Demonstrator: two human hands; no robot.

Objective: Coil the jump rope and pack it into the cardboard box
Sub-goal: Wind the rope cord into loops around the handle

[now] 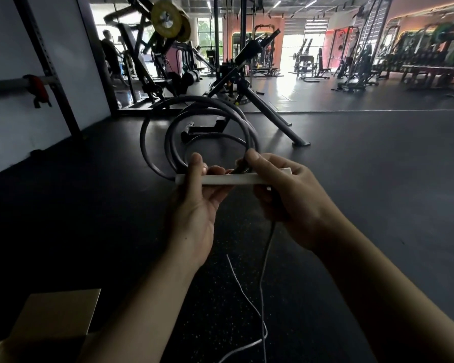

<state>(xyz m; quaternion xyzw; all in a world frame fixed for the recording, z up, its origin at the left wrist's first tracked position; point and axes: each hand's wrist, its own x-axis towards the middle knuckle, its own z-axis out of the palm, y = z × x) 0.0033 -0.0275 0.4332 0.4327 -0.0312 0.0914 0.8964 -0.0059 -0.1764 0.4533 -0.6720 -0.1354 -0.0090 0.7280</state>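
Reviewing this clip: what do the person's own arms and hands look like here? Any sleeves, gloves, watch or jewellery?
Both forearms are bare for as far as the view shows, with no sleeve edge visible. The left hand and right hand wear no gloves. No watch, bracelet or ring shows on either, though the lighting is dim.

A: Both hands up in front, over the dark gym floor [351, 179]. Left hand [197, 203] grips a white handle [228, 178], thumb over the top.

B: And the right hand [286, 195]?

A: Curled round the same handle at its other end, thumb pinning the coils. Grey rope [168, 132] stands in upright loops just beyond the fingers.

B: Any slack?

A: Yes, a thin strand hangs below the right hand and trails on the floor between the forearms.

B: The box?

A: Cardboard box [58, 313] bottom left, flap open, well apart from the hands. Weight machines [236, 74] stand behind.
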